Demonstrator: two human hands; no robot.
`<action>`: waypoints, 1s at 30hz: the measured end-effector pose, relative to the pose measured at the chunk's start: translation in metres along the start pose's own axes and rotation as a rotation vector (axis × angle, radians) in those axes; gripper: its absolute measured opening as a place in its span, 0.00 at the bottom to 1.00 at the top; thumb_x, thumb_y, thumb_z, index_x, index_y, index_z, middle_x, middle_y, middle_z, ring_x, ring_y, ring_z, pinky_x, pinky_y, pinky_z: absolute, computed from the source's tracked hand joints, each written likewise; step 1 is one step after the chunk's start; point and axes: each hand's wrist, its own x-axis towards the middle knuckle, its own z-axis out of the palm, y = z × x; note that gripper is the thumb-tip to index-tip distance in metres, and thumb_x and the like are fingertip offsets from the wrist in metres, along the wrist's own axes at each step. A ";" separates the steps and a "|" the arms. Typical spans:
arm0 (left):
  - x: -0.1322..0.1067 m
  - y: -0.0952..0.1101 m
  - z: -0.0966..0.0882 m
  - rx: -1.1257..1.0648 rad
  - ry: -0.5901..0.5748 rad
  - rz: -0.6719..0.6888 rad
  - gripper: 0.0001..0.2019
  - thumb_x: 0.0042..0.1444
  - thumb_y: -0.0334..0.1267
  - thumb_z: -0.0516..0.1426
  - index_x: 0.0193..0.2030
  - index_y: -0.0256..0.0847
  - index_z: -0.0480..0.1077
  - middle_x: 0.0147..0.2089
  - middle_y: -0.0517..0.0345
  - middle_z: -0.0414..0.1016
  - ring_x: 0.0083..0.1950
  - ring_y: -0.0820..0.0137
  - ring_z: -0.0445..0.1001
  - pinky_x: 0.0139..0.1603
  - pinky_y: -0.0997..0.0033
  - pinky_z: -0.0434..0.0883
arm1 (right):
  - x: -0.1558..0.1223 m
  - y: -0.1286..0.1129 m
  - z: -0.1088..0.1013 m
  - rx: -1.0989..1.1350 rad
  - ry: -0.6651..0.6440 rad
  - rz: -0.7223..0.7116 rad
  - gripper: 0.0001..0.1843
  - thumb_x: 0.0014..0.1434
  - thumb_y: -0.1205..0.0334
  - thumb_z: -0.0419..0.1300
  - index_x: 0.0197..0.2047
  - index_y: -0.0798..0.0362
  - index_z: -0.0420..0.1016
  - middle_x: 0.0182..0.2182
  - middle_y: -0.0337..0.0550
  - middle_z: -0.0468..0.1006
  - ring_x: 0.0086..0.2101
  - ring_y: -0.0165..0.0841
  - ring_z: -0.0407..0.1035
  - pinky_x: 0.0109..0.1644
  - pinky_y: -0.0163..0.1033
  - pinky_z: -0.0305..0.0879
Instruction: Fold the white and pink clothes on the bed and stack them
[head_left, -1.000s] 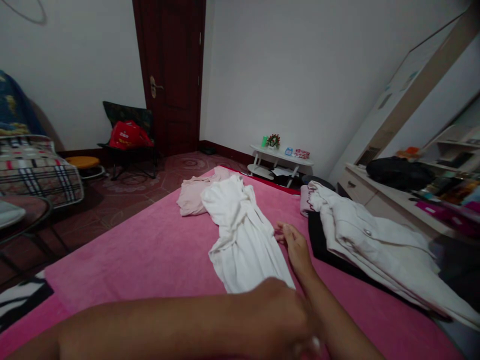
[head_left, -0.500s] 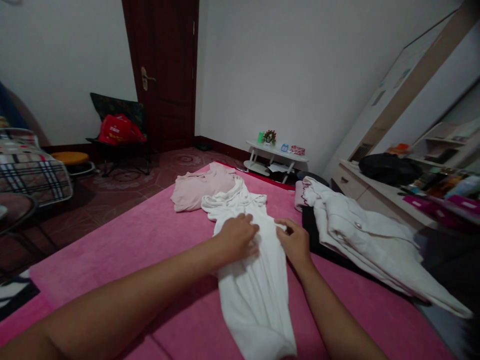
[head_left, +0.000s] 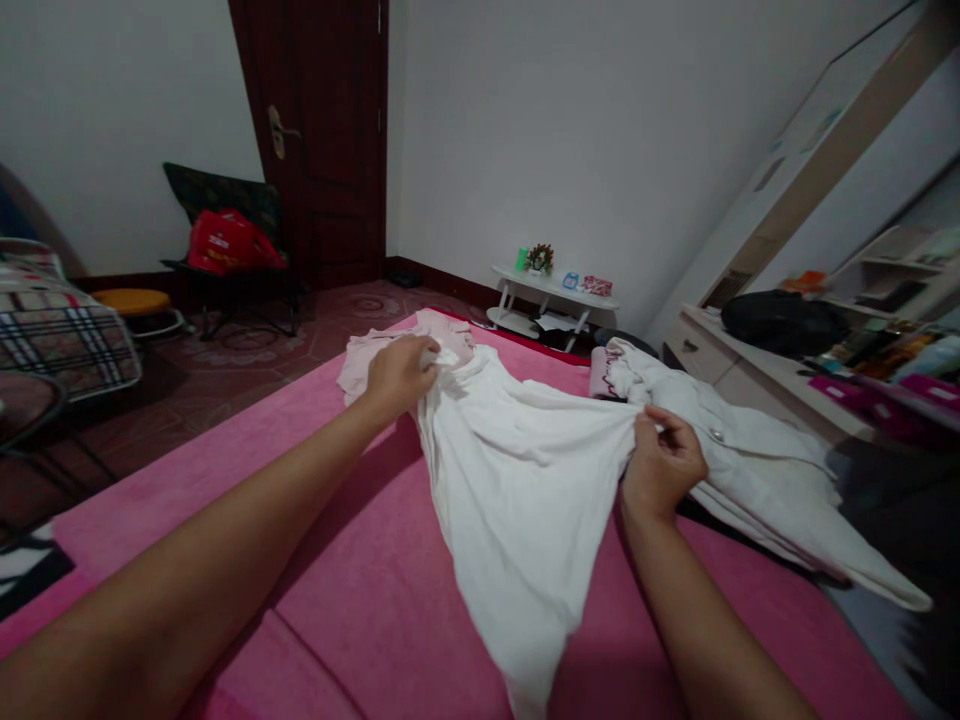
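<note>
A white garment [head_left: 532,470], its exact kind unclear, stretches between my two hands over the pink bed cover [head_left: 360,590]. My left hand [head_left: 403,375] pinches its upper left part, in front of a pale pink folded garment [head_left: 360,358] that it partly hides. On the other side, my right hand [head_left: 664,455] grips the upper right corner between thumb and fingers. The cloth hangs in folds and narrows toward me, down to the bottom edge of the view. Just beyond my right hand lies a folded off-white garment with a button [head_left: 750,450].
A low white table [head_left: 555,290] with a small potted plant [head_left: 539,259] stands past the bed's far edge. To the right is a dresser [head_left: 720,350] bearing a black bag [head_left: 784,322]. A chair with a red bag [head_left: 231,243] stands by the door [head_left: 319,150].
My hands have moved apart, the left one up and left, the right one outward. Both now hold the white garment, which has spread from a narrow strip into a wide shape.
</note>
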 end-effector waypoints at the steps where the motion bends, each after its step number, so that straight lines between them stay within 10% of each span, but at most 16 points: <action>1: 0.003 -0.006 -0.003 -0.022 0.092 -0.019 0.16 0.52 0.35 0.55 0.48 0.46 0.72 0.48 0.56 0.75 0.50 0.62 0.73 0.49 0.67 0.68 | 0.001 0.003 -0.001 0.002 0.015 0.006 0.11 0.50 0.62 0.60 0.36 0.58 0.77 0.30 0.40 0.74 0.28 0.29 0.62 0.34 0.35 0.60; 6: 0.008 -0.028 -0.010 0.035 0.174 -0.093 0.15 0.51 0.31 0.54 0.45 0.45 0.74 0.47 0.54 0.73 0.49 0.59 0.71 0.48 0.63 0.69 | 0.003 0.022 -0.006 -0.139 -0.110 0.043 0.15 0.51 0.61 0.58 0.42 0.57 0.77 0.33 0.41 0.72 0.28 0.29 0.62 0.33 0.35 0.61; 11: 0.003 -0.019 -0.006 0.085 0.159 0.025 0.15 0.51 0.30 0.55 0.45 0.44 0.75 0.60 0.51 0.64 0.59 0.55 0.63 0.55 0.56 0.65 | -0.004 0.009 -0.001 -0.312 -0.386 -0.160 0.16 0.50 0.64 0.57 0.43 0.53 0.77 0.49 0.50 0.68 0.49 0.40 0.65 0.47 0.42 0.64; 16: 0.002 -0.004 0.003 -0.072 0.018 0.159 0.13 0.53 0.32 0.55 0.43 0.42 0.75 0.51 0.52 0.73 0.54 0.60 0.69 0.57 0.60 0.64 | -0.018 -0.034 -0.002 -0.227 -1.345 0.032 0.21 0.46 0.62 0.64 0.46 0.51 0.77 0.39 0.44 0.76 0.34 0.35 0.70 0.38 0.39 0.65; 19: -0.001 0.004 0.008 -0.201 -0.097 0.237 0.13 0.53 0.32 0.55 0.43 0.40 0.76 0.45 0.53 0.76 0.48 0.64 0.72 0.54 0.65 0.67 | -0.029 -0.048 -0.010 -0.287 -1.736 -0.105 0.33 0.36 0.65 0.71 0.50 0.45 0.76 0.43 0.40 0.74 0.41 0.37 0.69 0.44 0.38 0.63; 30: -0.020 0.029 0.015 -0.279 -0.247 0.375 0.12 0.52 0.29 0.56 0.43 0.39 0.75 0.44 0.52 0.76 0.44 0.65 0.75 0.48 0.67 0.70 | -0.059 -0.057 0.004 -0.401 -1.489 -0.209 0.05 0.53 0.73 0.58 0.30 0.54 0.68 0.29 0.38 0.69 0.33 0.30 0.63 0.37 0.34 0.53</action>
